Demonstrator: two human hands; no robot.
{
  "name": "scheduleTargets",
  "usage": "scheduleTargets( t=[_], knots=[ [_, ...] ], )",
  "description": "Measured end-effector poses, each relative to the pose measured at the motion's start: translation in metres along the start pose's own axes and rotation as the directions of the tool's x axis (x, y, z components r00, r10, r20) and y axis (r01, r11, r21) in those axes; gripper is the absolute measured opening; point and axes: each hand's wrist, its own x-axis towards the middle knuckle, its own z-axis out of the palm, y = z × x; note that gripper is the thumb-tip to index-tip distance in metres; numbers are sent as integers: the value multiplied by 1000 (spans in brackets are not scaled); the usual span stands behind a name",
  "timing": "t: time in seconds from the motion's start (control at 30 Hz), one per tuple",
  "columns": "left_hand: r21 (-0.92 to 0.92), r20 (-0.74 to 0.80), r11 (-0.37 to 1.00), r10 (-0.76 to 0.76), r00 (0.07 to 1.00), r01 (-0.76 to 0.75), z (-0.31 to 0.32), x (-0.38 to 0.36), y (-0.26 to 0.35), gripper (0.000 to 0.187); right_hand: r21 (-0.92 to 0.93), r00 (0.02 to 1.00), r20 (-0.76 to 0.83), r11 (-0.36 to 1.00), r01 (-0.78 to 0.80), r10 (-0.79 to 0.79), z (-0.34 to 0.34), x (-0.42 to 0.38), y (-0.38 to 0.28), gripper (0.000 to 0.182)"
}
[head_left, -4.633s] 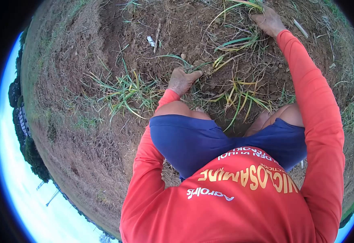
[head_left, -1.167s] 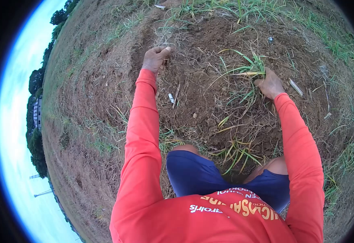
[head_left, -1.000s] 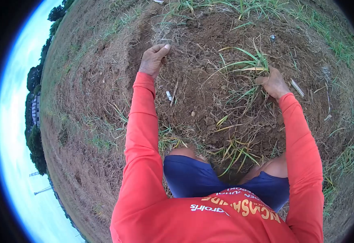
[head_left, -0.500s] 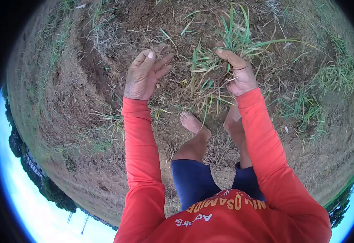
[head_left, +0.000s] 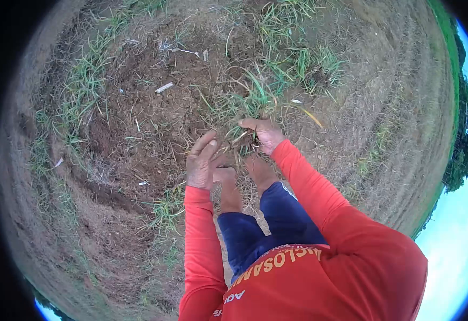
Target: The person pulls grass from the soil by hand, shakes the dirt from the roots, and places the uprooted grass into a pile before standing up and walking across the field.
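Note:
My right hand [head_left: 263,134] is closed on a tuft of green grass [head_left: 256,99] whose blades fan out above and to the left of the thumb. Some dry stems and roots hang below that hand. To its left, my left hand [head_left: 204,163] is held with its fingers apart and slightly bent, close to the grass but with nothing clearly held in it. Loose brown soil [head_left: 164,115] with dry bits lies beyond both hands.
Green grass clumps [head_left: 301,61] grow beyond my right hand, and another strip [head_left: 87,85] runs along the left. A pale stick [head_left: 164,88] lies on the soil. My bare legs [head_left: 231,195] are just below the hands.
The view has turned and shifted, showing more ground ahead. Both hands now appear lower and closer together, nearer my legs. The grass is still in my right hand.

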Motion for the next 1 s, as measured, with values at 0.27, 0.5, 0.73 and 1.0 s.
scheduleTargets(
  t=[0.27,0.5,0.73,1.0],
  knots=[
    [581,-174,800,-58,983,150,-123,-4,-28,18,-91,819,-284,865,494,-498,-123,-130,-180,23],
    [437,-524,721,-282,804,538,-186,-77,-30,23,-412,579,-519,778,475,-629,-274,-103,-297,31],
    [473,-588,657,-260,766,587,-145,-66,4,35,-813,474,-574,536,-228,-668,-459,-16,-286,44],
    [466,-545,788,-101,832,401,-47,-25,30,32,-881,988,-80,-473,-6,136,-405,-101,-27,24]
  ],
)
